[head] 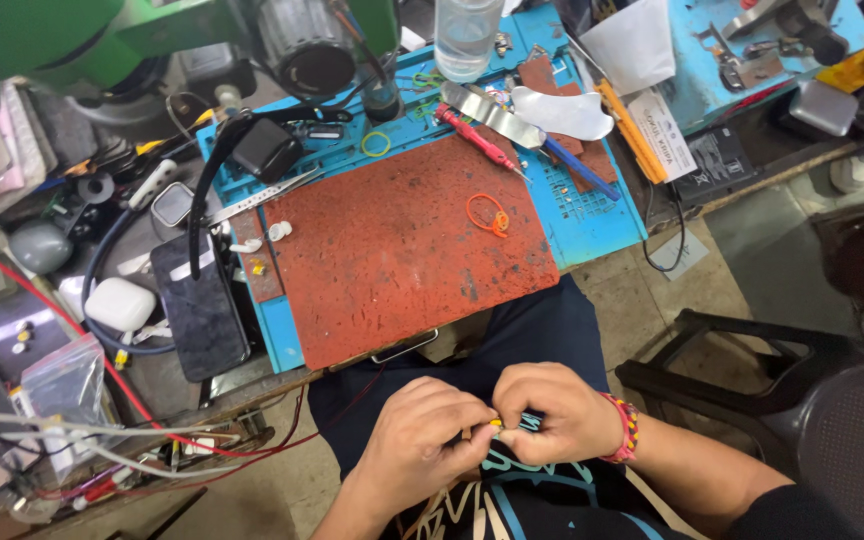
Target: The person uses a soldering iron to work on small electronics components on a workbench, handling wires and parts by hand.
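Down in the lap, the left hand (417, 440) and the right hand (552, 412) meet fingertip to fingertip, both pinched shut on a tiny yellow piece (496, 423) held between them, close to the body and off the bench. What the piece is cannot be made out; the fingers cover most of it. A beaded wristband (625, 428) circles the right wrist.

On the bench ahead, a clear plastic bottle (466, 35) stands at the far edge, its top cut off by the frame; its contents cannot be told. A small clear bag (62, 385) lies at the left, contents blurred.

A worn red mat (402, 240) covers a blue work tray (592, 225), and an orange rubber band (488, 213) lies on the mat. A red-handled tool (474, 137) and tweezers (252, 203) rest near the mat's far side. A dark phone (197, 305) and a white earbud case (119, 303) sit left of the tray among tangled cables. A dark plastic chair (832, 430) stands at the right on a tiled floor.
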